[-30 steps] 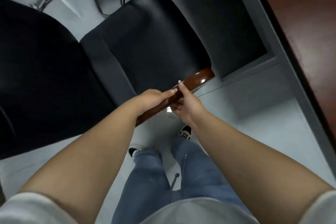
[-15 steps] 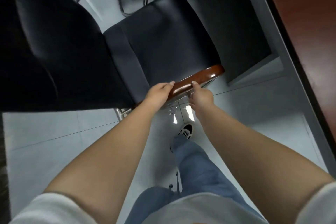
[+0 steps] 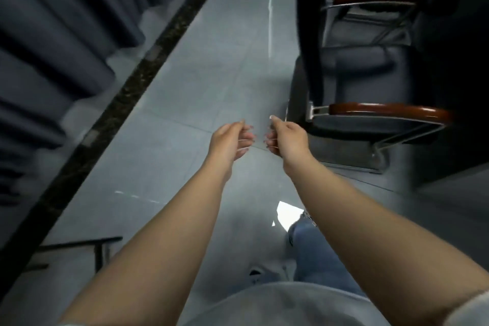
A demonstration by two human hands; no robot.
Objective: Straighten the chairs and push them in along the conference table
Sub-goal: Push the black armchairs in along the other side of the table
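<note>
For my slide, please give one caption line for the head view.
Both hands, left and right, hang free beside a chair with wooden armrests.

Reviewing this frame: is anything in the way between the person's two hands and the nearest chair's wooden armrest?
Nothing visible. The left hand and right hand hang loosely curled and hold nothing, over bare grey floor. The near armrest lies to their right, with only open floor between it and the right hand.
</note>
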